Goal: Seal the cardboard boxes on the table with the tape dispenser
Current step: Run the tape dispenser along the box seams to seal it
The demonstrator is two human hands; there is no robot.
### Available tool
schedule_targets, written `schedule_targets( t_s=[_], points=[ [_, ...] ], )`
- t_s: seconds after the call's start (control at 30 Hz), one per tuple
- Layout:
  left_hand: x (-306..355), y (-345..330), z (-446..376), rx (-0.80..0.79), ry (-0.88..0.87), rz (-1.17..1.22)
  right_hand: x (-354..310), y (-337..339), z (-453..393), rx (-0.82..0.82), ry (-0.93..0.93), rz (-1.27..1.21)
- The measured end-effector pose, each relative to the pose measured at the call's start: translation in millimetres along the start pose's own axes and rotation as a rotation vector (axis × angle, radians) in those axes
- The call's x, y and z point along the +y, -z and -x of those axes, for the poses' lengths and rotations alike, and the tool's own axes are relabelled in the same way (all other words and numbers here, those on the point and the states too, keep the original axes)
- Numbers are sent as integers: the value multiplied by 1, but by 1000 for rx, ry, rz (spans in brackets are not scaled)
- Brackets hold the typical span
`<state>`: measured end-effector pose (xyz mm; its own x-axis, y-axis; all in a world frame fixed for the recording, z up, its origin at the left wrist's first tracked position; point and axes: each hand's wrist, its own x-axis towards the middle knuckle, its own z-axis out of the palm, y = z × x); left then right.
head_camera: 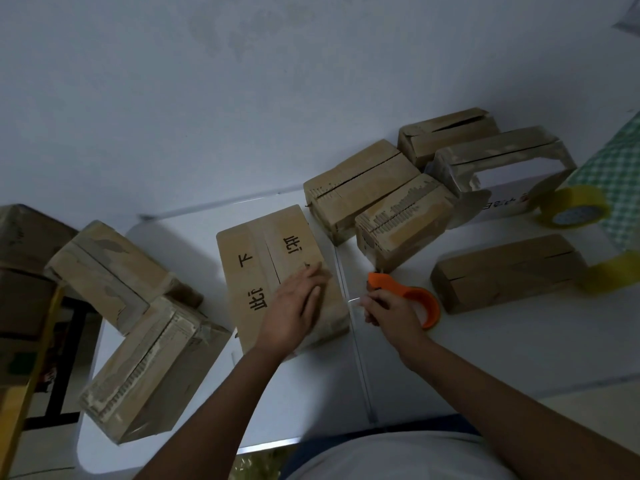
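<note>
Left hand (298, 306) flat with straight fingers on printed cardboard box (277, 271) mid-worktop (485, 348), right hand (389, 311) in closed grip around orange tape dispenser (412, 297) just beside it, more boxes around

From the single wide-angle camera on my head I look forward and steeply down, close over the white bench (467, 348), my forearms reaching in from the near edge and the pale wall filling the far half.

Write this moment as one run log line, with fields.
left hand: flat on printed box | right hand: holds orange tape dispenser | seam: untaped
</note>
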<state>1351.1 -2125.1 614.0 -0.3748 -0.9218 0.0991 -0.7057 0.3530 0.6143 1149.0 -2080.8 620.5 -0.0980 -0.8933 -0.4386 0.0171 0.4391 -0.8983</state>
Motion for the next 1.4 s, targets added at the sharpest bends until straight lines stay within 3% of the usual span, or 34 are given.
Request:
schedule_targets(
  t_s=[0.13, 0.37, 0.93, 1.1, 1.4],
  points=[
    [-12, -1, 15, -22, -65, -167, 4, 4, -1, 5, 23, 11],
    [-15, -1, 21, -194, -121, -384, 14, 14, -4, -71, 43, 55],
    [-12, -14, 24, -237, -215, -704, 33, 0, -23, 16, 31, 96],
    [-9, -8, 21, -289, -168, -659, 31, 4, -20, 8, 107, 124],
    [16, -26, 9, -242, -46, -708, 34, 10, -22, 64, 172, 168]
  ],
)
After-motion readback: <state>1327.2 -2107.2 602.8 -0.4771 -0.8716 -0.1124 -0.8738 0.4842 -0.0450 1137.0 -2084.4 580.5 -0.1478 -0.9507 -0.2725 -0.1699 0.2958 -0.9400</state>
